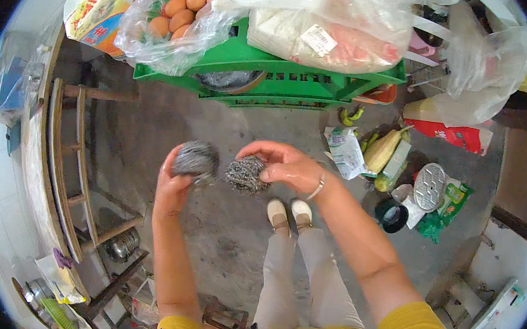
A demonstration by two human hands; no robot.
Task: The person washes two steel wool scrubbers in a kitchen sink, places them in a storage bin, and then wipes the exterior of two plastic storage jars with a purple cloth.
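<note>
My left hand [171, 187] grips a grey steel-wool scrubbing ball [196, 159], held up in front of me. My right hand [286, 167] holds a second, slightly darker steel-wool ball [245, 174], fingers curled over its top. The two balls sit side by side, almost touching, above the grey concrete floor [152, 127]. My legs in light trousers and my pale shoes [290, 213] show below the hands.
A green plastic crate [298, 78] stands ahead, carrying a clear bag of brown eggs [180, 14] and other plastic bags. A corn cob [383, 150], packets, a round metal lid [430, 186] and a black cup [392, 214] lie at right. A wooden rack [73, 170] stands at left.
</note>
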